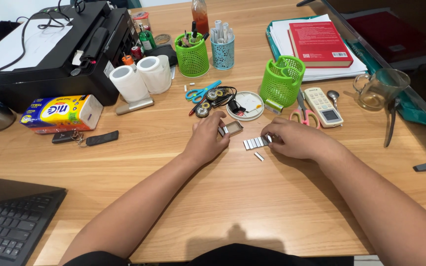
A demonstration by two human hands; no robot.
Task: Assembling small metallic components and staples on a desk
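Left hand: the left hand (207, 135) rests palm down on the table (232, 197), fingers (216, 119) curled narrow over the near end of a small open box (233, 128); they touch it, but whether they pinch it I cannot tell.
Right hand: the right hand (294, 139) lies palm down, fingers (272, 134) bent close onto the right end of a row of staple strips (256, 142); they are on it, though a true grip cannot be made out.
Key relation: the row of staple strips lies between the two hands, its long axis running left to right and slightly uphill toward the right hand, which is the nearer one. The small open box sits just up and left of the row, close but apart.
Loose piece: one single staple strip (259, 156) lies alone just below the row, nearer the right hand, angled.
Just beyond: a round white lid (249, 105), blue scissors (202, 91), pink scissors (303, 116) and a white remote (323, 106) lie behind the hands.
Holders: two green mesh cups (282, 80) and a blue mesh cup (223, 53) stand further back.
Left side: tissue rolls (143, 76), a black printer (50, 54), a yellow tissue pack (60, 112), a key fob (85, 138).
Right side: a red book (319, 44) on papers, a glass mug (381, 87).
Near corner: a laptop keyboard (11, 226).
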